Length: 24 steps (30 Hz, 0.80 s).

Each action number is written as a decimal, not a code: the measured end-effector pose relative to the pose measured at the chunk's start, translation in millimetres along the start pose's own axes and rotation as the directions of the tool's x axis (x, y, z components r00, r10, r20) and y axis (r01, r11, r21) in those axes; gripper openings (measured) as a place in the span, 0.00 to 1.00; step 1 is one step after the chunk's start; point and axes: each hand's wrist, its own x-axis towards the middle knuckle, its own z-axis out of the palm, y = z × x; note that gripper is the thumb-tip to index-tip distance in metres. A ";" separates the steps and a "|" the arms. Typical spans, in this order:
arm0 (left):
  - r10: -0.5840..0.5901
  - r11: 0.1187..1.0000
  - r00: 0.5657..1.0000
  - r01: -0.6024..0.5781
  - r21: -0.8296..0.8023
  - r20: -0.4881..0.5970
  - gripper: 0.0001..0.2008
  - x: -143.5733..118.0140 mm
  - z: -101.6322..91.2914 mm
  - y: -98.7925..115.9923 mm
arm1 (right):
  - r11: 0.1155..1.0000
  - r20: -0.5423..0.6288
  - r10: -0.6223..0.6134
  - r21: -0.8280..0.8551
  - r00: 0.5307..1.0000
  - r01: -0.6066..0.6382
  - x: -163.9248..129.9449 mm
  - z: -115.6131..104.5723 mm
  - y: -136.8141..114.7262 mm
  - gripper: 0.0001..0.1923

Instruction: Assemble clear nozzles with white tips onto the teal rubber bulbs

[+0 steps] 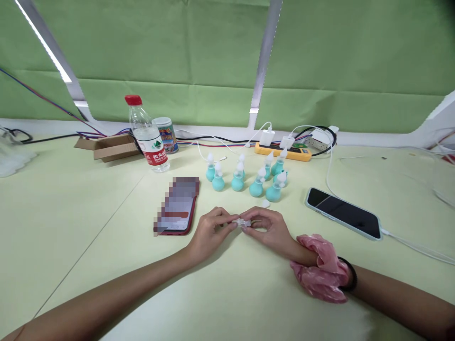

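My left hand [209,232] and my right hand [268,228] meet at the table's middle, both pinching a small clear plastic piece [243,222] between their fingertips. Just beyond them stand several teal rubber bulbs with white tips [245,177]. A small white cap [265,203] lies loose near the bulbs. A pink scrunchie [322,270] and a black band sit on my right wrist.
A red phone [177,208] lies left of my hands, a black phone [343,213] on a cable to the right. At the back stand a water bottle [147,135], a can [167,135], a cardboard box [108,147] and a yellow power strip [284,151].
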 end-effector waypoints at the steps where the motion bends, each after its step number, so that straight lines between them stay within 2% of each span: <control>1: 0.004 1.000 1.000 -0.004 -0.001 -0.014 0.10 0.0 0.0 0.4 | 1.000 0.003 -0.018 -0.005 1.000 0.018 -0.2 0.0 -0.2 0.05; 5: -0.021 1.000 0.999 0.021 0.006 -0.037 0.10 0.2 0.5 0.1 | 0.998 -0.010 -0.058 -0.032 0.998 0.058 -0.5 0.0 0.6 0.05; 14: -0.021 0.997 0.999 0.018 0.073 0.044 0.12 0.7 0.1 -3.8 | 0.999 0.010 -0.039 -0.011 0.999 0.040 -0.4 0.5 -1.2 0.04; 20: -0.029 1.000 0.999 0.030 0.010 -0.033 0.10 1.9 0.0 0.0 | 1.000 0.030 -0.005 -0.021 1.000 0.005 -0.5 0.7 -1.9 0.06; 24: -0.016 0.999 1.000 0.017 0.030 -0.026 0.10 1.2 -0.4 2.7 | 1.000 0.014 -0.002 -0.012 1.000 0.002 -1.3 0.8 -2.9 0.06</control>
